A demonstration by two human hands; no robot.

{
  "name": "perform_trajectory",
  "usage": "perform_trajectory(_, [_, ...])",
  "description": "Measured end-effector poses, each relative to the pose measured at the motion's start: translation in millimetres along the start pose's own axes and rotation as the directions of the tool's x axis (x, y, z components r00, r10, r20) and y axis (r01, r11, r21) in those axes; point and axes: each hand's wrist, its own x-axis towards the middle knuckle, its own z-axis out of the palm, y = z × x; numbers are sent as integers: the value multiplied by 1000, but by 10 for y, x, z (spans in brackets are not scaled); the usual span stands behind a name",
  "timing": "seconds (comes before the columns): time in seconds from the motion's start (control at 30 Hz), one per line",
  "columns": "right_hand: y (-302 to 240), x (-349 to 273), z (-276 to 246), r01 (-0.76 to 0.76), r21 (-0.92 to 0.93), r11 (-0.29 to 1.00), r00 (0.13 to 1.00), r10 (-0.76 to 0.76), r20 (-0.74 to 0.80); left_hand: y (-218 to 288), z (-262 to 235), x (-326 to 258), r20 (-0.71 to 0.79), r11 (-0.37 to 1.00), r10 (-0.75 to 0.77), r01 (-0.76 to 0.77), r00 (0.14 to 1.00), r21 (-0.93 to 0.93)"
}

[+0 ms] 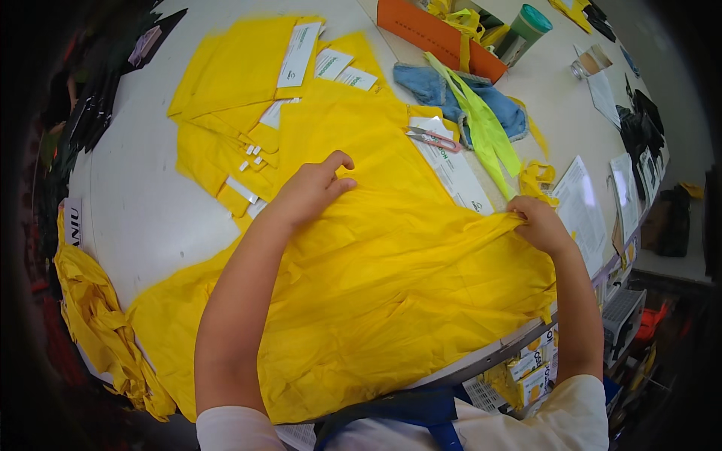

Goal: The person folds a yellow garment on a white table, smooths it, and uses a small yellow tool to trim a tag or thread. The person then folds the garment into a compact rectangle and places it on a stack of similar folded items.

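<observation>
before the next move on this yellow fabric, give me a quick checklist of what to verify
1. Left hand flat on the yellow fabric, fingers spread: ok.
2. Right hand pinching the fabric's right edge, cloth bunched in its grip: ok.
3. Fabric lying smooth between the hands: not ok, creases run across it.
4. Scissors off the fabric being worked: ok, they lie beyond it on a white label sheet.
5. Near edge supported by the table: not ok, it hangs over the rim.
6. Stack of folded yellow pieces apart from the hands: ok.
</observation>
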Motion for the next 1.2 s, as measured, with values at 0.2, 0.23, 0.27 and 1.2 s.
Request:
perform_trajectory(0.2, [264, -385, 256, 289, -474, 832, 848, -452, -277, -50, -33, 288, -29, 988, 51, -46, 998, 147])
perform_trajectory(0.23, [265, -400, 256, 279, -472, 836, 886, -414, -211, -47, -7, 337, -19, 981, 61, -57, 998, 183])
perform_trajectory(0.27, [200, -400, 249, 270, -468, 842, 918, -372, -140, -70, 46, 366, -6, 974, 67, -64, 998, 219])
perform_trajectory(1.2, [-3705, -268, 1667, 1, 959, 283, 957, -280, 81, -240, 767, -3281, -824, 966, -7, -210, 567, -153])
